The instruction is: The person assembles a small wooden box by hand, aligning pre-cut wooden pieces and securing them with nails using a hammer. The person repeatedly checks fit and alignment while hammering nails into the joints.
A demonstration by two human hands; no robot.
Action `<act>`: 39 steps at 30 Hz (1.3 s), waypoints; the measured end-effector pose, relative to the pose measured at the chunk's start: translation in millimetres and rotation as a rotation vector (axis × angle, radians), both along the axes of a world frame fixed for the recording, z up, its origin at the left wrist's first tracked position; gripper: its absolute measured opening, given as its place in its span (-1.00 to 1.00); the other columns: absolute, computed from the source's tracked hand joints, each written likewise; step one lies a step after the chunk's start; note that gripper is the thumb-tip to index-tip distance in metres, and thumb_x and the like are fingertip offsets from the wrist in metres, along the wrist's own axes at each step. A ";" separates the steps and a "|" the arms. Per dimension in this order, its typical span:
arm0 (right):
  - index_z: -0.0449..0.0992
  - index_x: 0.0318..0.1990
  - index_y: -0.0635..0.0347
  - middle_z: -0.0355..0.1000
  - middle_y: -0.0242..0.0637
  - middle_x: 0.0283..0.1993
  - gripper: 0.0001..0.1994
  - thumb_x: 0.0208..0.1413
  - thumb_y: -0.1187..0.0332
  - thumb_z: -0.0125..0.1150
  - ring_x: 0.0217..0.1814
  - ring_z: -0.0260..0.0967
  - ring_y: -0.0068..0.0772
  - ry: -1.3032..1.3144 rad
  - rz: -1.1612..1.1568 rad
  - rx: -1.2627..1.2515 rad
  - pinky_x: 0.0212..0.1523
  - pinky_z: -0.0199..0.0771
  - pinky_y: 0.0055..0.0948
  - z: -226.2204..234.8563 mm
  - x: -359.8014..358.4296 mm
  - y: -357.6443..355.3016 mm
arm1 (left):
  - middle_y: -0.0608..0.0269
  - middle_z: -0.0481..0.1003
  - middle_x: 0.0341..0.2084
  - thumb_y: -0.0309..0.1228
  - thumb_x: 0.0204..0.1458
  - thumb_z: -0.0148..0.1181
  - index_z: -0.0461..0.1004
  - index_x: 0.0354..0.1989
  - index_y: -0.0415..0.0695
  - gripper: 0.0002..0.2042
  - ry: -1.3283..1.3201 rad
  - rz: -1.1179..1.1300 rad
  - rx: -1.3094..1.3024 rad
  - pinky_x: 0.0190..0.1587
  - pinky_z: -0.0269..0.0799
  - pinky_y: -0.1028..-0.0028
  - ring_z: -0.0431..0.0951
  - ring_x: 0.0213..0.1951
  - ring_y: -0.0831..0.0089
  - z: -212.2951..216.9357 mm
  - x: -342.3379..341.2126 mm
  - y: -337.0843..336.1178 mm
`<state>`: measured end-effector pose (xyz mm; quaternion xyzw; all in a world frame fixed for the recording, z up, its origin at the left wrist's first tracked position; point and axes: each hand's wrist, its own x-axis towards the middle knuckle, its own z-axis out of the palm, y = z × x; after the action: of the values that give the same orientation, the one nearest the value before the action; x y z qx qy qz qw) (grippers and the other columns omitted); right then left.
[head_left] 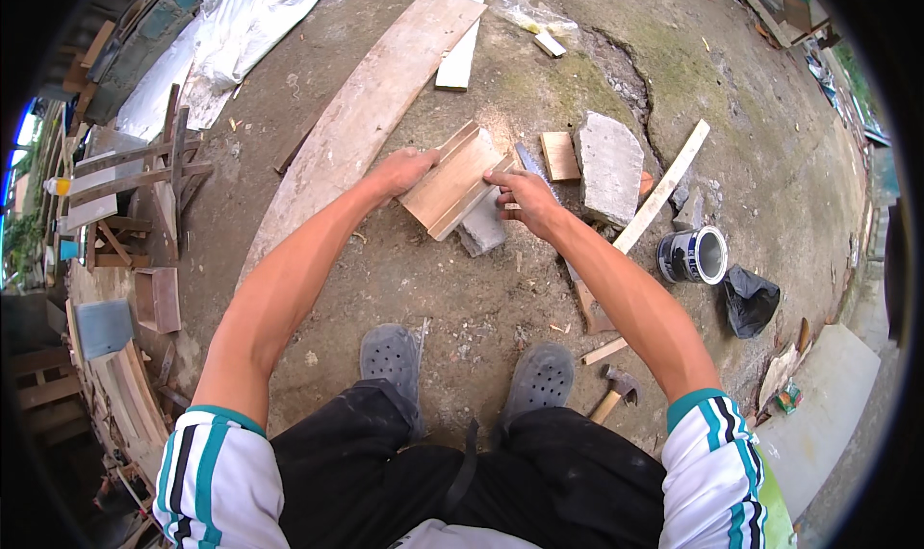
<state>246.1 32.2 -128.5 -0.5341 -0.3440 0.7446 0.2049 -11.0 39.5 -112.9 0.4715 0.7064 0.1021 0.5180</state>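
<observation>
Both my hands grip a shallow wooden trough (452, 181), a flat board with raised strips along its two long sides. My left hand (404, 171) closes on its left edge. At its right strip, my right hand (525, 201) has the thumb and fingers on the wood. The trough is tilted above a broken concrete chunk (483, 229), which it partly covers. Just beyond my right hand shows a saw blade (529, 161); my forearm hides its continuation. A brown wooden handle (594, 308) emerges below that forearm. Sawdust lies beyond the trough.
A wood block (558, 156), concrete slab (611, 169), wood strip (664, 185), open paint can (693, 255) and black plastic bag (751, 302) lie to the right. A hammer (614, 393) rests near my right foot. Leftward are a long plank (371, 97) and scrap wood (135, 178).
</observation>
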 end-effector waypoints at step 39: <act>0.27 0.32 0.06 0.48 -0.04 0.12 -0.26 -0.01 0.24 0.52 -0.01 0.50 -0.23 -0.126 0.295 1.140 -0.03 0.53 -0.29 135.1 37.7 -38.9 | -0.28 0.35 0.11 -0.31 -0.21 0.25 -0.42 0.49 -0.16 0.11 -0.159 -0.582 0.920 0.07 0.46 0.07 0.52 -0.01 -0.10 82.3 -2.4 -76.8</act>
<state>283.7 -6.7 6.6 -0.3293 -0.7721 0.4296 0.3330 -13.4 -37.3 -30.6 0.8161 0.3880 0.2881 0.3170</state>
